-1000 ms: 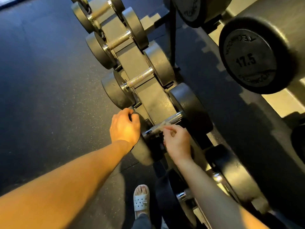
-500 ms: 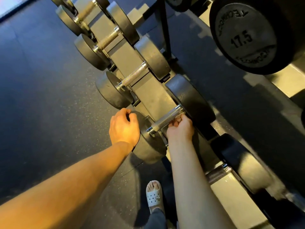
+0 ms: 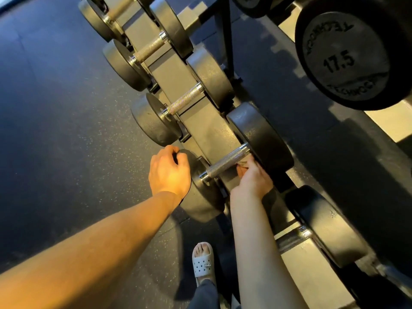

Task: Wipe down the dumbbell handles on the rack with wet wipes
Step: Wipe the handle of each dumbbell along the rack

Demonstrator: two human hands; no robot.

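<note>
**A:** Left hand?
**B:** Left hand is on the near head of one dumbbell. The fingers curl over the head's top rim and grip it.
**A:** Right?
**B:** Right hand comes in from below, at the far end of the knurled handle, tight against the far head. The fingers go under the bar and are hidden, so I can't tell how far they close or what they hold.
**A:** Where's the dumbbell sitting?
**B:** On the lower tier of the rack, lying across the grey tray, with the handle bare between the two hands.
**A:** Neighbours?
**B:** More dumbbells sit further up the same tier. The next handle is just beyond, with another past it. One more dumbbell is nearer the camera, beside the right forearm. The upper tier has a head marked 17.5.
**A:** Anything else?
**B:** Dark speckled floor. One foot in a white sandal, below the hands.
</note>
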